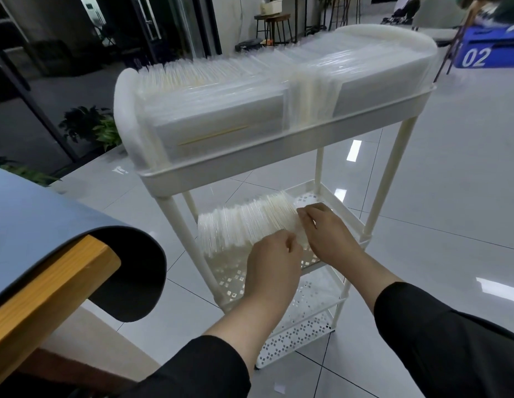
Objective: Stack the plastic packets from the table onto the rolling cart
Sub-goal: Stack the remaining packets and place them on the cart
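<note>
Closest to me is the table (34, 225) on my left with its blue mat curling off the wooden edge; I can't see any packets on the part in view.

Both my hands are down at the middle shelf (340, 211) of the rolling cart (278, 156). My left hand (271, 261) has its fingers curled in against the near end of the row of packets (247, 222), and my right hand (326, 229) is pinching the last few at the right end. They're standing on edge and leaning a bit.

The trick here, I reckon: squeeze the row from both ends so it packs tight and upright before letting go, since slick plastic like this will probably fan out and slide. Keep the bottoms flat on the perforated shelf, and there's bare shelf to the right for more.

Further up, the top tray (278, 139) is already crammed with packets edge to edge. The bottom shelf (296, 337) holds none.
</note>
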Tool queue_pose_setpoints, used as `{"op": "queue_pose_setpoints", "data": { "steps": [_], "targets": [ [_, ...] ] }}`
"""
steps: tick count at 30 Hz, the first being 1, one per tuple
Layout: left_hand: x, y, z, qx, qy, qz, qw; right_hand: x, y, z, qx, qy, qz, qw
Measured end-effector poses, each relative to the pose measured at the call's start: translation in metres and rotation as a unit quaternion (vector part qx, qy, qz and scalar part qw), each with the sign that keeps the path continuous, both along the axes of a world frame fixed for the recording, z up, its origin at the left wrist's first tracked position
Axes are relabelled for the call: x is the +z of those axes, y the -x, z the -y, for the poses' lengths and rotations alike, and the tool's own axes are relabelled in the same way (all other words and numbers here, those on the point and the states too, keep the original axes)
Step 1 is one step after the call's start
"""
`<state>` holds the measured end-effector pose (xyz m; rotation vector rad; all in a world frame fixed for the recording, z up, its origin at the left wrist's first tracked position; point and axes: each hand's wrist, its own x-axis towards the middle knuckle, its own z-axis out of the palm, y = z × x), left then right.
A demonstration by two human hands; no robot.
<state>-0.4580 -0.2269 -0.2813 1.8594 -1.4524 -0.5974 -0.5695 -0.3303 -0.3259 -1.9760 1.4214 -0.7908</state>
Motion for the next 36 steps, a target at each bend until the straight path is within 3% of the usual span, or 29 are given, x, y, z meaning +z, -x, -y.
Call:
{"op": "queue_pose_setpoints", "data": {
  "steps": [2,4,11,17,23,32,36],
  "targets": [
    [-0.002,0.0,0.004,-0.024,0.016,0.099,0.995,-0.001,0.001,0.003,-0.01,-0.009,0.004,1.0],
    [-0.003,0.0,0.008,-0.048,0.009,0.133,0.99,-0.001,0.002,0.006,-0.013,-0.03,0.012,0.999],
    [0.002,0.005,0.006,-0.054,-0.007,0.131,0.99,0.004,0.005,0.004,-0.022,-0.047,0.045,0.998],
    [0.025,0.011,-0.007,-0.06,-0.011,0.117,0.991,0.027,0.013,-0.029,-0.024,0.048,0.054,0.997],
    [0.075,0.017,-0.039,-0.062,0.001,0.123,0.99,0.074,0.034,-0.092,0.015,0.062,0.077,0.995],
    [0.171,-0.05,-0.213,-0.003,0.044,0.135,0.99,0.191,0.008,-0.234,0.164,0.144,0.089,0.972],
    [0.205,-0.144,-0.323,0.132,0.069,0.209,0.967,0.254,-0.082,-0.313,0.284,0.164,0.094,0.94]
  ]
}}
